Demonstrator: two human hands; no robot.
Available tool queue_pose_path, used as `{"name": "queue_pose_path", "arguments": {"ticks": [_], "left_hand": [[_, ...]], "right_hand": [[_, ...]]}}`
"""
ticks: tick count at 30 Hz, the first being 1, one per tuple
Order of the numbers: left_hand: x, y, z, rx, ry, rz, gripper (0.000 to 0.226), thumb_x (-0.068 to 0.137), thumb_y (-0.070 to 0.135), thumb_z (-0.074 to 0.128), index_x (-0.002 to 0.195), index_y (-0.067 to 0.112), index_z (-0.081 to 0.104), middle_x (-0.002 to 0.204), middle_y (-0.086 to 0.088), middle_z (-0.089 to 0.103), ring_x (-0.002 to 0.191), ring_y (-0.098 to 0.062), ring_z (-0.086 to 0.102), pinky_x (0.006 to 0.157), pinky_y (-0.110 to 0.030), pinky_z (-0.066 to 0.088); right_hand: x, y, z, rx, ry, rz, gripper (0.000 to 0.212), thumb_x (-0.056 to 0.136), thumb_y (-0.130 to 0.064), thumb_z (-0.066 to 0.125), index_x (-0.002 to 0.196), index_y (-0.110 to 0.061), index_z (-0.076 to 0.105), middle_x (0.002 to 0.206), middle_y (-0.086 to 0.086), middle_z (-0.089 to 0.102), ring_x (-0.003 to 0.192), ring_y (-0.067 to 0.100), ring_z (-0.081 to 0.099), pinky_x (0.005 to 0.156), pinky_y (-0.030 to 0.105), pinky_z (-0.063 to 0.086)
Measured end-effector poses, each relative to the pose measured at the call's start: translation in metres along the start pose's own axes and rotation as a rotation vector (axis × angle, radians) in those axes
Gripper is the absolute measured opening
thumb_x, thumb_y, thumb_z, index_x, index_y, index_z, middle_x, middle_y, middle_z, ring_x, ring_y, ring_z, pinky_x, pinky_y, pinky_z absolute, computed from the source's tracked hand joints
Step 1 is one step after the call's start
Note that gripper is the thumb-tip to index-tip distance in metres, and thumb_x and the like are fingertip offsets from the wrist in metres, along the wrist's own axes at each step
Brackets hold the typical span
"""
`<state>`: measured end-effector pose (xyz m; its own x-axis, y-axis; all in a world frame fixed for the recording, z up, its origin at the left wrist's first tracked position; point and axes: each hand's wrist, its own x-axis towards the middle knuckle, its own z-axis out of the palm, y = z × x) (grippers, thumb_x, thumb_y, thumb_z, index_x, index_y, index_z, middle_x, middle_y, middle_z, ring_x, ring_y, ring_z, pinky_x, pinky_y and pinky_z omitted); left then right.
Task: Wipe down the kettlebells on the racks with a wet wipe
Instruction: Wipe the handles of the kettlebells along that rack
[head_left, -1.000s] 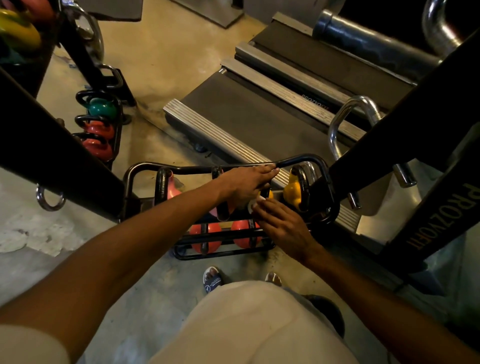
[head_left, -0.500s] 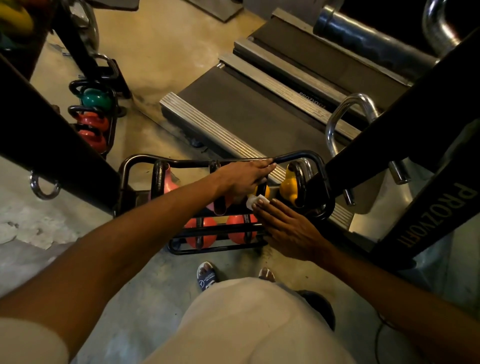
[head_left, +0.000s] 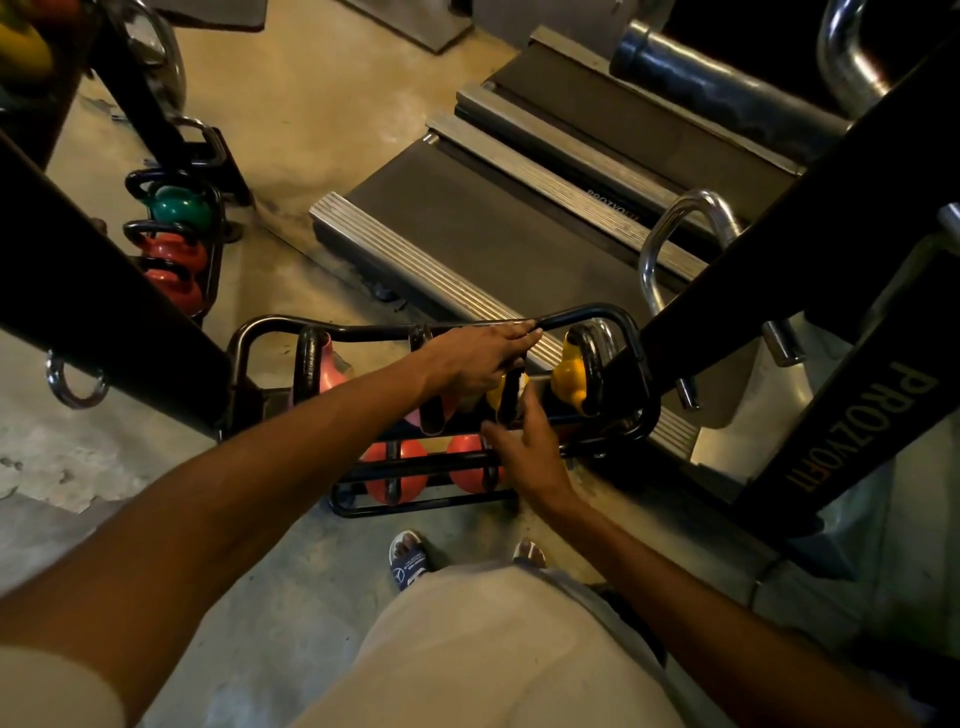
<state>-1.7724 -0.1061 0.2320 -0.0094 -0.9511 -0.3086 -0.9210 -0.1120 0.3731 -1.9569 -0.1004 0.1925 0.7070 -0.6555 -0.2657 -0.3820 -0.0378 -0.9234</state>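
Landmark: the low black rack (head_left: 631, 332) at centre, carrying the kettlebells on two tiers.

Risks, left to right across the rack. The pink kettlebell (head_left: 327, 371) at the rack's left end is sitting apart from both hands and looks easy to skip. The left hand (head_left: 480, 358) is lying over the rack's top rail, fingers stretched flat along it, grip wide and holding nothing; if weight is leaning on that rail, the light rack could be tipping or sliding. The right hand (head_left: 524, 457) is reaching in at the rack's front, thumb and fingers pinching the white wipe (head_left: 517, 387) against the black handle of a yellow kettlebell (head_left: 496, 397). The gap between handle and bars is narrow, so knuckles could be catching, or the wipe snagging and tearing. A second yellow kettlebell (head_left: 569, 384) is waiting at the rack's right end; orange kettlebells (head_left: 470, 462) are sitting on the lower tier, harder to reach.

Surface and room: bare concrete floor (head_left: 311, 104), stained and patchy. Sandalled toes (head_left: 410, 561) are standing just in front of the rack, under any dropped weight. Treadmill decks (head_left: 467, 228) are lying behind the rack; a further rack (head_left: 176, 234) is standing far left of it. Lighting is dim.
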Motion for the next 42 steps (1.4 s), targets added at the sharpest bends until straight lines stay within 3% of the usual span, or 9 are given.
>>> {"name": "queue_pose_path", "arguments": {"ticks": [2, 7, 11, 17, 23, 28, 31, 37, 42], "left_hand": [[0.0, 0.001, -0.001, 0.006, -0.007, -0.005, 0.064, 0.113, 0.034, 0.04, 0.168, 0.028, 0.008, 0.176, 0.005, 0.001, 0.159, -0.022, 0.02, 0.123, -0.043, 0.029], [0.0, 0.0, 0.001, -0.006, 0.009, -0.003, 0.063, 0.113, 0.035, 0.041, 0.168, 0.028, 0.011, 0.176, 0.004, 0.003, 0.159, -0.022, 0.021, 0.123, -0.043, 0.027], [0.003, -0.004, 0.007, -0.011, 0.041, -0.002, 0.062, 0.113, 0.036, 0.04, 0.168, 0.028, 0.013, 0.176, 0.006, 0.005, 0.159, -0.019, 0.018, 0.125, -0.043, 0.025], [0.011, -0.01, 0.018, 0.007, 0.11, 0.04, 0.059, 0.113, 0.039, 0.037, 0.167, 0.024, 0.018, 0.175, 0.001, 0.013, 0.16, -0.02, 0.015, 0.129, -0.041, 0.013], [0.008, 0.016, 0.034, -0.064, 0.305, -0.02, 0.063, 0.109, 0.026, 0.043, 0.167, 0.017, 0.02, 0.174, -0.009, 0.015, 0.161, -0.023, 0.015, 0.128, -0.042, 0.003], [0.005, 0.066, 0.067, -0.135, 0.554, 0.016, 0.064, 0.102, 0.021, 0.056, 0.161, 0.01, 0.036, 0.167, -0.014, 0.034, 0.157, -0.027, 0.028, 0.131, -0.044, 0.014], [0.005, 0.094, 0.082, -0.075, 0.568, 0.021, 0.068, 0.094, 0.018, 0.06, 0.159, 0.008, 0.04, 0.166, -0.017, 0.036, 0.155, -0.032, 0.031, 0.13, -0.049, 0.02], [-0.01, 0.106, 0.094, -0.254, 0.758, -0.385, 0.057, 0.103, 0.013, 0.057, 0.158, 0.01, 0.041, 0.164, -0.016, 0.038, 0.149, -0.031, 0.041, 0.119, -0.046, 0.043], [-0.007, 0.113, 0.096, -0.137, 0.724, -0.211, 0.062, 0.095, 0.009, 0.065, 0.154, 0.006, 0.046, 0.162, -0.018, 0.042, 0.152, -0.032, 0.037, 0.125, -0.048, 0.031]], "right_hand": [[0.016, -0.005, -0.007, 0.147, 0.069, 0.105, 0.053, 0.102, -0.009, 0.06, 0.152, -0.021, 0.046, 0.129, -0.002, 0.068, 0.116, 0.01, 0.068, 0.093, 0.029, 0.057], [0.038, -0.008, -0.029, 0.371, 0.117, 0.315, 0.029, 0.101, -0.007, 0.052, 0.125, -0.012, 0.066, 0.111, 0.015, 0.073, 0.1, 0.031, 0.072, 0.071, 0.03, 0.057], [0.037, 0.004, -0.03, 0.262, 0.26, 0.248, 0.018, 0.104, -0.014, 0.059, 0.113, -0.012, 0.075, 0.106, 0.014, 0.077, 0.102, 0.032, 0.074, 0.093, 0.052, 0.061], [0.037, 0.008, -0.052, 0.247, 0.393, 0.262, 0.015, 0.099, -0.006, 0.065, 0.107, -0.013, 0.076, 0.107, 0.013, 0.076, 0.102, 0.034, 0.074, 0.094, 0.053, 0.06], [0.048, -0.004, -0.083, 0.103, 0.44, 0.029, 0.023, 0.102, -0.014, 0.063, 0.123, -0.014, 0.073, 0.117, 0.006, 0.075, 0.107, 0.019, 0.072, 0.089, 0.033, 0.061], [0.066, -0.02, -0.119, -0.255, 0.434, -0.251, 0.027, 0.105, -0.013, 0.054, 0.126, -0.018, 0.071, 0.123, 0.001, 0.073, 0.114, 0.013, 0.067, 0.098, 0.029, 0.055], [0.074, -0.025, -0.134, -0.398, 0.348, -0.319, 0.031, 0.104, -0.008, 0.055, 0.128, -0.015, 0.072, 0.124, 0.004, 0.074, 0.113, 0.014, 0.068, 0.094, 0.01, 0.048], [0.082, -0.017, -0.145, -0.561, 0.27, -0.49, 0.028, 0.104, -0.011, 0.058, 0.127, -0.012, 0.073, 0.119, 0.005, 0.076, 0.109, 0.017, 0.071, 0.098, 0.028, 0.055], [0.09, -0.01, -0.155, -0.84, 0.097, -0.72, 0.037, 0.09, 0.002, 0.072, 0.126, -0.007, 0.073, 0.124, 0.012, 0.074, 0.119, 0.027, 0.07, 0.103, 0.042, 0.056]]}}
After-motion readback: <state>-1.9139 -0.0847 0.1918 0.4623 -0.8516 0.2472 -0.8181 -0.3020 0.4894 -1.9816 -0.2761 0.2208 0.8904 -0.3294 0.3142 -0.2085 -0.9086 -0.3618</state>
